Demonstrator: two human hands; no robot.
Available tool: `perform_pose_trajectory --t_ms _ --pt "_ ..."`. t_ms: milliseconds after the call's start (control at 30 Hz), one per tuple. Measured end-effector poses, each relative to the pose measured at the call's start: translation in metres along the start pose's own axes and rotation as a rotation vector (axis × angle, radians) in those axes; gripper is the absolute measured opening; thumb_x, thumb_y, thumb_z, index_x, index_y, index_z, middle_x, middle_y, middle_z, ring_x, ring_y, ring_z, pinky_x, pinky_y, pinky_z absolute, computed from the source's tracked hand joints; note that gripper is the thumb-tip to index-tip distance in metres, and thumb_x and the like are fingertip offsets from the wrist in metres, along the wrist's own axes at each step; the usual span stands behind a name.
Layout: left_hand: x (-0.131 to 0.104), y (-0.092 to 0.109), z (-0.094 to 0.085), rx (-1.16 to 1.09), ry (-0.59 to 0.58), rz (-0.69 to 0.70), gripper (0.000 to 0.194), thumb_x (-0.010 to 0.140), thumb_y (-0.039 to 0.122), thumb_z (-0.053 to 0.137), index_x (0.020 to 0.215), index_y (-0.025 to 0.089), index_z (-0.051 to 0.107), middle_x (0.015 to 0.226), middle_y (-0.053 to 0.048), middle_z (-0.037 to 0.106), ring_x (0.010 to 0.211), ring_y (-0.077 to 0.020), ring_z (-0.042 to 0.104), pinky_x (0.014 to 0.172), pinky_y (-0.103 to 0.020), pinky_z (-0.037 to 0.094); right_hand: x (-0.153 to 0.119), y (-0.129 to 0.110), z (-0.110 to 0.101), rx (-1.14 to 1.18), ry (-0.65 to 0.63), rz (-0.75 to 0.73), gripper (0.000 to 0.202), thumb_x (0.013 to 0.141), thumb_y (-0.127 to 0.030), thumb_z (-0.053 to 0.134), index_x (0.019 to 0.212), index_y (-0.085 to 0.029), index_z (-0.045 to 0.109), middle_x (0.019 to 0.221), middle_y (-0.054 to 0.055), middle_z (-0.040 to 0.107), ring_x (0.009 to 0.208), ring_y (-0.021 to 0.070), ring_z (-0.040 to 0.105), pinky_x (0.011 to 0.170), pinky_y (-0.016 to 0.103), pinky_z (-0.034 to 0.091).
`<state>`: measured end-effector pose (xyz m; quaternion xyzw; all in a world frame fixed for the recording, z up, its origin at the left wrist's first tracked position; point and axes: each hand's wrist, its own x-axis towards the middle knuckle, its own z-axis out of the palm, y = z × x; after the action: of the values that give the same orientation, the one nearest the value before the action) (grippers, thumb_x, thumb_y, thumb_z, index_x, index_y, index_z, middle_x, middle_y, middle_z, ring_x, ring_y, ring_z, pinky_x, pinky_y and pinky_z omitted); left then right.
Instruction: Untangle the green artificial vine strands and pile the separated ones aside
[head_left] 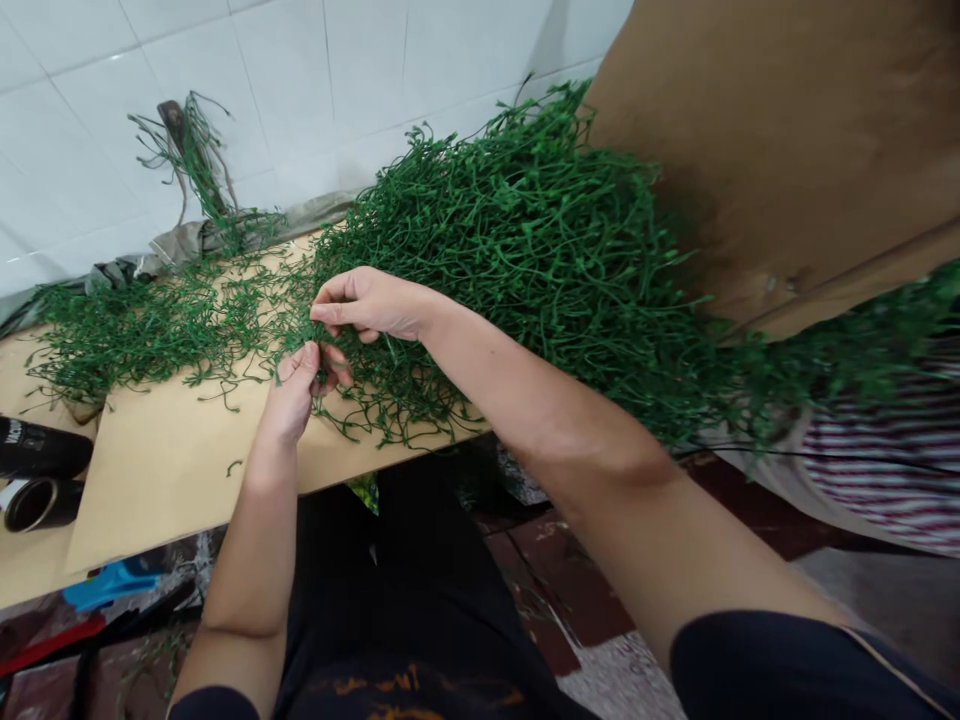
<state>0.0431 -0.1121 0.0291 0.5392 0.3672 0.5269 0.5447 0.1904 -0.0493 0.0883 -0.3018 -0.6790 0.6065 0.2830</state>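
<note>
Two dark sleeves, the right point(780, 660) and the left point(214, 705), are nearest the camera, with one pair of bare arms reaching over the tabletop's point(180, 450) front edge. Both hands meet just beside the left side of one large heap of green stems point(510, 240). The right hand point(382, 305) is the higher; its thumb and forefinger are pressed together at the tips, and anything between them is too small to tell. The left hand point(296, 390) sits just below, fingers bent; I cannot tell whether they pinch a stem.

The heap covers the tabletop's right part, its stems too many to count. One thinner spread of stems point(150, 325) runs along the back edge towards the back left corner, and one upright bunch point(202, 150) rises behind that edge, before the tiled wall point(285, 80). One loose stem point(234, 467) lies apart, nearer the front edge. Two black containers, one lettered point(37, 450) and one open-mouthed point(64, 505), are at the left end. One brown sheet point(787, 150) leans at the right, above one striped cloth point(877, 470).
</note>
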Motion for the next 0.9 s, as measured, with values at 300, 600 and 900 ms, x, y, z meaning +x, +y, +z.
perform_pose_trajectory --t_ms 300,600,900 --pt "0.004 0.009 -0.007 0.154 0.189 0.045 0.047 0.078 0.06 0.054 0.062 0.016 0.057 0.047 0.001 0.057 0.041 -0.0061 0.042 0.04 -0.019 0.028 0.001 0.008 -0.018 -0.161 -0.079 -0.068 0.02 0.082 -0.029 0.062 0.086 -0.012 0.054 0.059 -0.007 0.048 0.045 -0.0001 0.033 0.041 0.015 0.025" --pt "0.007 0.002 -0.007 0.26 0.269 0.088 0.048 0.08 0.06 0.052 0.061 0.016 0.054 0.045 0.003 0.051 0.039 -0.0051 0.039 0.04 -0.019 0.028 0.009 0.007 -0.018 -1.034 0.187 -0.148 0.008 0.08 -0.019 0.057 0.082 -0.012 0.061 0.08 0.004 0.064 0.074 0.0129 0.055 0.069 0.026 0.038" --pt "-0.009 0.014 -0.017 0.333 0.293 0.221 0.04 0.082 0.053 0.053 0.064 0.018 0.057 0.047 0.004 0.043 0.042 -0.0064 0.035 0.043 -0.022 0.028 0.024 0.025 -0.062 -0.873 0.598 -0.061 0.016 0.082 -0.007 0.041 0.071 -0.015 0.05 0.079 0.006 0.059 0.077 0.0138 0.053 0.072 0.027 0.038"
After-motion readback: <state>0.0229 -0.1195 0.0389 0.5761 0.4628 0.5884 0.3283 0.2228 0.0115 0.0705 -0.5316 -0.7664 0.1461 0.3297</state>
